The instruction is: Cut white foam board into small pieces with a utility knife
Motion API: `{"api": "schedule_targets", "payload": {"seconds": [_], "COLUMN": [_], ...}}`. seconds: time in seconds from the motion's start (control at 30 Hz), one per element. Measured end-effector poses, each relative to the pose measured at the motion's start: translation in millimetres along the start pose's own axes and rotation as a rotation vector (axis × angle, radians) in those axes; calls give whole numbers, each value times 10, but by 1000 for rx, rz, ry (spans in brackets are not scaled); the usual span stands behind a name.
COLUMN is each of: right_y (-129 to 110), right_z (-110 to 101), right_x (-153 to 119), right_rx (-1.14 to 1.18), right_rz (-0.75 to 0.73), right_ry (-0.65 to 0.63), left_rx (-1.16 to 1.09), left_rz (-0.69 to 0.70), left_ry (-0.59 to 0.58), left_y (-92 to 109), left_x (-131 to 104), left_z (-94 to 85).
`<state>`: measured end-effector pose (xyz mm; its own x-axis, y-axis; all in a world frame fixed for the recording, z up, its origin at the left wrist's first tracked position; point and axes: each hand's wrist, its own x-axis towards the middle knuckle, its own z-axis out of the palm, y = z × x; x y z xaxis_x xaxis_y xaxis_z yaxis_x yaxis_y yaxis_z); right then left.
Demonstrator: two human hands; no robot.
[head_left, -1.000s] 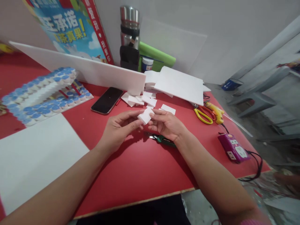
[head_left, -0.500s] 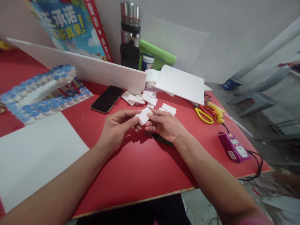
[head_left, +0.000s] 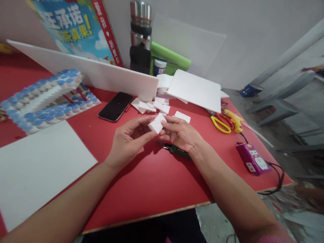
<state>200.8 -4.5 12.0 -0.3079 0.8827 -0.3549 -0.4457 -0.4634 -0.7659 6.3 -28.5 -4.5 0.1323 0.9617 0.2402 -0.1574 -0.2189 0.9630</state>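
Between my two hands, above the red table [head_left: 141,199], is a small stack of white foam board pieces [head_left: 157,123]. My left hand [head_left: 129,136] pinches its left side, with the thumb along the lower edge and the fingers behind. My right hand [head_left: 181,132] grips the right side between thumb and fingers. Under my right hand lies a green-handled utility knife [head_left: 178,151], partly covered by the wrist. Just beyond my hands are loose white foam pieces [head_left: 152,106] and a small white rectangle [head_left: 182,116].
A phone [head_left: 115,106] lies behind my left hand. A blue-and-white model [head_left: 50,101] and a white sheet [head_left: 45,165] are at left. To the right are yellow-and-red-handled scissors [head_left: 219,124], a yellow glue gun [head_left: 235,120] and a purple power strip [head_left: 253,159]. Foam boards [head_left: 196,90] are stacked behind.
The white pieces have tilted in my hands, showing more of their thickness. My left thumb has shifted to the lower edge. More of the utility knife shows beneath my right hand.
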Motion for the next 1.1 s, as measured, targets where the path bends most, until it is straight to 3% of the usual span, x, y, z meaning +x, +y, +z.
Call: {"api": "schedule_targets", "payload": {"seconds": [0.2, 0.33, 0.43, 0.53, 0.83, 1.03, 1.1], "right_y": [28, 105, 170, 195, -27, -27, -12], "right_z": [-24, 23, 78, 97, 2, -47, -60], "right_x": [7, -2, -43, -85, -131, -86, -44], "right_rx": [-107, -341, -537, -656, -966, -1039, -1032], "right_rz": [-86, -355, -575, -669, -626, -368, -316], "right_ry": [-6, 30, 76, 69, 124, 101, 132], "left_rx": [20, 133, 199, 245, 525, 645, 678], "left_rz": [15, -50, -115, -133, -192, -283, -233], "left_ry": [23, 117, 115, 113, -87, -240, -236], "left_y": [15, -33, -56, -39, 189, 111, 56], "left_x": [12, 38, 60, 79, 178, 184, 182], "left_z": [33, 14, -26, -71, -229, -325, -329]}}
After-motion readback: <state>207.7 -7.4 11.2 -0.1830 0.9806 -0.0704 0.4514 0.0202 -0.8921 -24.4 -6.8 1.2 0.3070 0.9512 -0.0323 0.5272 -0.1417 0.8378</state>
